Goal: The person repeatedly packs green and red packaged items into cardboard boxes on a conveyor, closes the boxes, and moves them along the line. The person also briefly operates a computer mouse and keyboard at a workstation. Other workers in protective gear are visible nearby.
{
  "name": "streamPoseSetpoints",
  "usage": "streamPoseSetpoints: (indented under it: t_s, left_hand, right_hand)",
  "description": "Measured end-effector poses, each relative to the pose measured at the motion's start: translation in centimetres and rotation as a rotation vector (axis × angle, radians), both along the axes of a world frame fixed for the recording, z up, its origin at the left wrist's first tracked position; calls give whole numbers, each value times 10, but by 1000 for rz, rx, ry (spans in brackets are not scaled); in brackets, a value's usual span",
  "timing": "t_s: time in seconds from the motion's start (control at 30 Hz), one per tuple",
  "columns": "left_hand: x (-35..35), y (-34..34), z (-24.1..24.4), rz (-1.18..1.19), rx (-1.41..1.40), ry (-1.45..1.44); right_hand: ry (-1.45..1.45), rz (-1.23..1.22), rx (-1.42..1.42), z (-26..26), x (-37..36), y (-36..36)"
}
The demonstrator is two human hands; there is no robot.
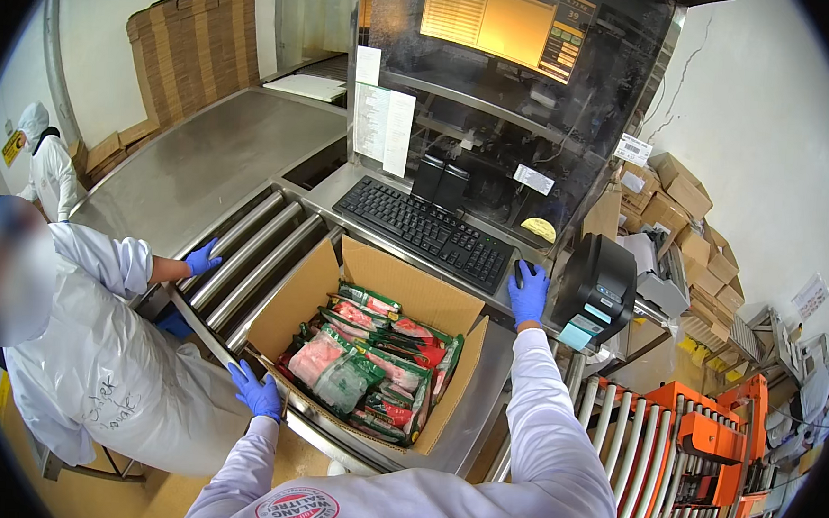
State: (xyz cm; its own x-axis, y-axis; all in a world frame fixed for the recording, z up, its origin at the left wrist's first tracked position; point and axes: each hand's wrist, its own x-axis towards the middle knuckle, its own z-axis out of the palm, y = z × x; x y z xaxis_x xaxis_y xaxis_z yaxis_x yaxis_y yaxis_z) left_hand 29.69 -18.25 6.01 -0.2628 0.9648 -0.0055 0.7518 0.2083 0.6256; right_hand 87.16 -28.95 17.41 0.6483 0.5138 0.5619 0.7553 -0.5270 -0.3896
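Observation:
My right hand [528,294], in a blue glove, rests over a black computer mouse [523,271] with its fingers around it. At the near left corner of an open cardboard carton [413,280] is my left hand [258,392], also gloved in blue. Its fingers lie spread along the carton's outer side by the metal rail; whether they grip the cardboard is unclear. Inside the carton are several green-edged plastic packs [336,368] of pinkish-red food, some with clear windows. The carton sits on a steel surface, its flaps raised, in front of a black keyboard [427,231].
A co-worker [117,355] in white stands at left, one gloved hand [203,257] on the steel rollers [255,249]. A lit monitor [500,22] is above. A black label printer [594,291] stands right of the mouse, near an orange-framed roller conveyor [659,445] and piled cartons [681,211].

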Motion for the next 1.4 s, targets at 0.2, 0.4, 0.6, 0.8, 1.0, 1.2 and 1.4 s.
streamPoseSetpoints:
  t_s: [0.2, 0.4, 0.6, 0.8, 1.0, 1.2, 1.4]
  left_hand:
    - [3, -2, 7, 3, -12, -20]
    - [1, -3, 5, -6, -15, -24]
    - [2, -2, 6, -7, -15, -29]
    - [-1, -1, 3, -7, -9, -21]
    - [0, -1, 2, -16, -3, -31]
    - [0, -2, 5, -15, -8, -35]
    - [-1, -1, 1, -17, 0, -29]
  right_hand:
    - [12, 4, 11, -2, 2, 0]
    - [20, 8, 13, -1, 1, 0]
    - [26, 1, -9, -4, 4, -1]
    - [33, 5, -24, -5, 5, 2]
    - [38, 20, -19, -6, 7, 1]
    - [32, 20, -18, -5, 6, 2]
    - [28, 27, -15, -5, 6, 2]
